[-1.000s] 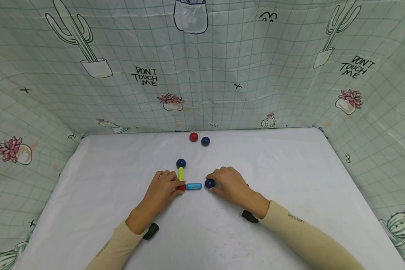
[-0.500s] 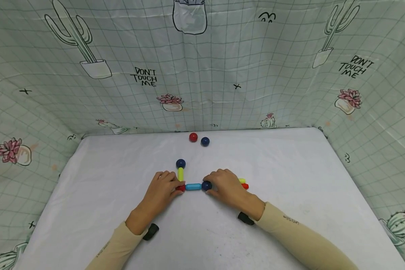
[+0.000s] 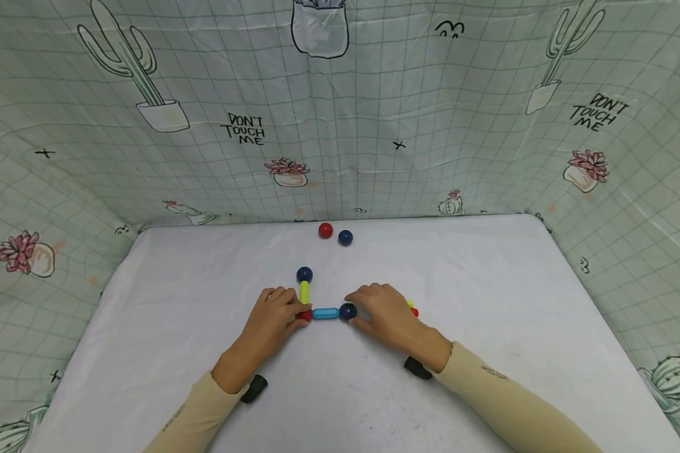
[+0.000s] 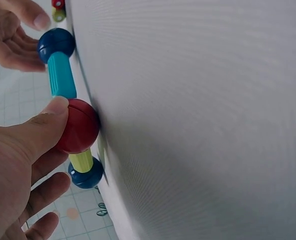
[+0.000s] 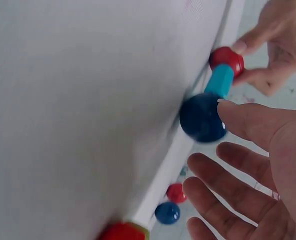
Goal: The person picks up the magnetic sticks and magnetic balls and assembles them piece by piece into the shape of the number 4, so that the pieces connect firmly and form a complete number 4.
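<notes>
A cactus-print cloth (image 3: 340,113) hangs beyond the far edge of the white-covered worktop (image 3: 476,277). On the left, the left hand (image 3: 269,314) has its grip pinched on a red ball (image 4: 81,127); on the right, the right hand's (image 3: 386,313) grip looks released — thumb against a dark blue ball (image 3: 348,312), fingers spread rather than curled round it. Between these balls lies a light blue rod (image 3: 325,313), meeting both; a yellow rod (image 3: 304,292) runs from the red ball to a farther blue ball (image 3: 304,274). To make this join well, I would hold the red ball steady and press the dark blue ball straight along the rod — a sideways push might swing the corner apart.

Counted: two hands; two joined rods; one red piece (image 3: 414,312) and one yellow piece (image 3: 410,303), partly hidden by the right hand; five balls, three blue and two red, including a loose red ball (image 3: 325,230) and a loose blue ball (image 3: 345,237) at the far edge.
</notes>
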The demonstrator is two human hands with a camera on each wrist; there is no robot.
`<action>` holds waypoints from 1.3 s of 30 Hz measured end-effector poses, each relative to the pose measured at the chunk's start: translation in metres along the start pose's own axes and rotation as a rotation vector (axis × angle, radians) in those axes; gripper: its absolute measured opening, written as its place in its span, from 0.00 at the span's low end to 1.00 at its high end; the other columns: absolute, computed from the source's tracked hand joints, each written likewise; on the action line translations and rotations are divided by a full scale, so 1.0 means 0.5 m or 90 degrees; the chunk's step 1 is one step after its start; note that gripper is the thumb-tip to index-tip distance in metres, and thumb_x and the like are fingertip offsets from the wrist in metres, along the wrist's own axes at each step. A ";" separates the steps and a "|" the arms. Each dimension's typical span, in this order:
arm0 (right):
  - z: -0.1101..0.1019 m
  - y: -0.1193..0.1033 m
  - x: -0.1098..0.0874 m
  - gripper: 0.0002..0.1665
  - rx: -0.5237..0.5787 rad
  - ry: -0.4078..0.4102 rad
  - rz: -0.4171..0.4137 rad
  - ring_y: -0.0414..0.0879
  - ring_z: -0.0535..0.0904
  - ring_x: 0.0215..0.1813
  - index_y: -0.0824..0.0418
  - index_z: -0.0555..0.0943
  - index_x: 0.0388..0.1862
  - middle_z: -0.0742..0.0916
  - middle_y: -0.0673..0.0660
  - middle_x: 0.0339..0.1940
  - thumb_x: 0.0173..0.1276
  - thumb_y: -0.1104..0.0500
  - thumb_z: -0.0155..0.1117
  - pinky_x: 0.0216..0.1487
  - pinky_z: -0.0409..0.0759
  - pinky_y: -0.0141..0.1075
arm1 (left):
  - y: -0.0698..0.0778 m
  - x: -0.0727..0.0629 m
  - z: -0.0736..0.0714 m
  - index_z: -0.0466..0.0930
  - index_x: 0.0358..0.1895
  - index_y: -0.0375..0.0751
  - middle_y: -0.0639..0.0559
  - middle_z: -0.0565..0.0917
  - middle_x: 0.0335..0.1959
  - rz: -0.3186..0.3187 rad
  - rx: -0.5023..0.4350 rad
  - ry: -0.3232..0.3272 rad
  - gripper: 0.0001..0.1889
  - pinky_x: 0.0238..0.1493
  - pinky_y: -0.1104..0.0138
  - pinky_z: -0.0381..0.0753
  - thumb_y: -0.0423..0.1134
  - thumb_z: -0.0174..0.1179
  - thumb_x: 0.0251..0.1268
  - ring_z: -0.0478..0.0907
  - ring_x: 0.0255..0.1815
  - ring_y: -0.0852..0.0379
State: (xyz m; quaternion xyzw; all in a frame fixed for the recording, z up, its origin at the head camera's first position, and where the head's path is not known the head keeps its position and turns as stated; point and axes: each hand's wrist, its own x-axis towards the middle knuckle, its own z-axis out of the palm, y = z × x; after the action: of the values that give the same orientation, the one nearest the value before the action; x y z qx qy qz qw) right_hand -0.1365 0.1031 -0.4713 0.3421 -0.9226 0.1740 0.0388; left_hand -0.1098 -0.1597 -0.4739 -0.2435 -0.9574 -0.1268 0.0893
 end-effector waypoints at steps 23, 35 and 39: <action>-0.052 0.111 -0.073 0.13 -0.003 0.002 0.122 0.56 0.88 0.48 0.63 0.91 0.47 0.93 0.57 0.45 0.63 0.64 0.80 0.50 0.85 0.52 | 0.005 -0.003 0.004 0.94 0.47 0.43 0.55 0.77 0.32 -0.001 -0.026 0.011 0.15 0.57 0.52 0.77 0.38 0.81 0.55 0.76 0.39 0.53; -0.046 0.128 -0.074 0.12 -0.004 0.014 0.103 0.53 0.88 0.42 0.63 0.91 0.44 0.93 0.55 0.40 0.61 0.66 0.80 0.44 0.86 0.48 | 0.004 -0.003 -0.001 0.94 0.46 0.42 0.54 0.78 0.32 0.005 -0.017 0.024 0.15 0.55 0.53 0.77 0.37 0.81 0.54 0.76 0.38 0.53; -0.045 0.126 -0.074 0.12 0.000 0.012 0.111 0.53 0.88 0.42 0.64 0.91 0.43 0.92 0.55 0.40 0.61 0.67 0.81 0.45 0.86 0.48 | 0.005 -0.003 0.000 0.94 0.46 0.42 0.54 0.78 0.32 0.003 -0.018 0.017 0.15 0.55 0.53 0.77 0.37 0.81 0.55 0.76 0.38 0.53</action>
State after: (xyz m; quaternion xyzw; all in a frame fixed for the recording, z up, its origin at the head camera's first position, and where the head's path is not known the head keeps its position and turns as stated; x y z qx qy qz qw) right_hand -0.1501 0.1783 -0.4760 0.2589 -0.9485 0.1796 0.0324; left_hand -0.1074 -0.1582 -0.4738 -0.2456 -0.9536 -0.1432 0.0988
